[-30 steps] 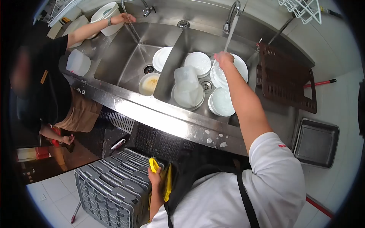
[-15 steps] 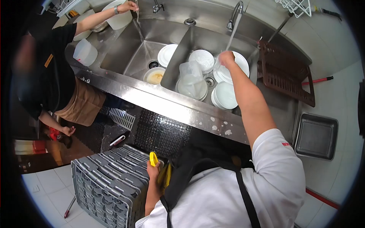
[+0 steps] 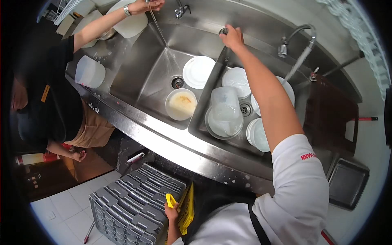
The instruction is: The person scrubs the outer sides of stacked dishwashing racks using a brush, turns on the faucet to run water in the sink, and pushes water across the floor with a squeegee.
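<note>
Currently, right hand has fingers curled at the round fitting on the back ledge of the sink; can't tell if gripping. Left hand has fingers wrapped round the yellow handle, beside the grey racks.

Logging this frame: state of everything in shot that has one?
Left hand: closed on yellow handle
Right hand: at round fitting, grip unclear
Right tap: running
Left bowl: holding cloudy liquid
Left plate: lying flat
Right front bowls: stacked
</note>
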`<move>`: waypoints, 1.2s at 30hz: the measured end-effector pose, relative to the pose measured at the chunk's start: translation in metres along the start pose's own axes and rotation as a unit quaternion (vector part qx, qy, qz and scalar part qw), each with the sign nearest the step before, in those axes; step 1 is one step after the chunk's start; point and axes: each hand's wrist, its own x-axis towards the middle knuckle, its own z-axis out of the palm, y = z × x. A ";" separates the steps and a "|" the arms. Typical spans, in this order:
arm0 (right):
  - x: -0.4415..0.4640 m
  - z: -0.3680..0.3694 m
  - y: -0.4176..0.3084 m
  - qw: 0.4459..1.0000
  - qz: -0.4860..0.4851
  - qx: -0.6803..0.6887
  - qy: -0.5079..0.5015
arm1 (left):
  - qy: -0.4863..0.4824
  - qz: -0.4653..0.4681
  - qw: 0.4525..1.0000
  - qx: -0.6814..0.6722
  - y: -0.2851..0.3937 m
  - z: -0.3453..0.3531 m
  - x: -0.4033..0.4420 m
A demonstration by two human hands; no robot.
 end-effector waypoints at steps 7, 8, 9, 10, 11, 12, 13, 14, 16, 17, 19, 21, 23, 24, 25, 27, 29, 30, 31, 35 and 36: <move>0.013 0.051 0.010 0.987 -0.102 -0.125 -0.001 | 0.010 -0.042 0.999 -0.016 0.016 -0.006 -0.013; 0.011 0.052 0.015 0.987 -0.126 -0.098 0.015 | 0.009 -0.026 1.000 -0.015 0.016 -0.004 -0.011; 0.006 0.048 0.016 0.994 -0.103 0.005 0.029 | 0.006 -0.011 1.000 -0.012 0.014 -0.002 -0.009; -0.008 0.040 0.018 0.990 -0.073 0.076 0.096 | 0.002 0.005 1.000 -0.010 0.013 0.000 -0.009; -0.030 0.029 0.022 0.975 -0.044 0.144 0.164 | 0.008 0.021 1.000 -0.006 0.012 0.003 -0.009; -0.051 0.013 0.021 0.948 -0.020 0.214 0.234 | 0.006 0.023 0.999 -0.023 0.011 0.010 -0.004; -0.083 -0.005 0.025 0.926 0.077 0.329 0.169 | 0.006 0.025 0.999 -0.041 0.005 0.016 0.002; -0.121 -0.021 0.040 0.878 0.173 0.435 0.099 | 0.004 0.028 0.998 -0.056 0.001 0.017 0.003; -0.190 -0.032 0.086 0.847 0.290 0.445 0.013 | -0.016 0.038 0.998 -0.039 0.010 0.016 0.004; -0.218 -0.040 0.104 0.841 0.340 0.421 0.010 | -0.020 0.054 0.997 -0.049 0.008 0.020 0.008; -0.247 -0.048 0.139 0.853 0.390 0.346 -0.011 | -0.022 0.067 0.996 -0.051 0.010 0.027 0.009; -0.264 -0.052 0.163 0.888 0.388 0.243 -0.044 | -0.036 0.083 0.995 -0.031 0.004 0.030 0.013; -0.280 -0.051 0.170 0.924 0.304 0.204 -0.112 | -0.041 0.087 0.995 -0.021 -0.004 0.036 0.018; -0.280 -0.058 0.168 0.941 0.257 0.132 -0.177 | -0.037 0.093 0.995 -0.013 -0.006 0.037 0.016; -0.282 -0.065 0.167 0.953 0.212 0.091 -0.197 | -0.033 0.099 0.995 -0.007 -0.006 0.039 0.014; -0.283 -0.069 0.159 0.963 0.117 0.008 -0.244 | -0.039 0.095 0.995 -0.006 -0.011 0.043 0.011; -0.283 -0.063 0.156 0.968 0.119 -0.022 -0.218 | -0.027 0.107 0.994 -0.017 -0.021 0.046 0.000; -0.281 -0.056 0.156 0.970 0.121 -0.034 -0.206 | -0.020 0.114 0.993 -0.018 -0.021 0.044 -0.006; -0.277 -0.050 0.158 0.965 0.134 -0.044 -0.220 | -0.012 0.117 0.993 -0.015 -0.020 0.041 -0.013; -0.268 -0.018 0.179 0.962 0.103 -0.091 -0.235 | -0.006 0.081 0.997 -0.006 -0.028 0.037 -0.035; -0.263 -0.008 0.180 0.960 0.075 -0.112 -0.245 | -0.003 0.070 0.998 0.007 -0.034 0.035 -0.039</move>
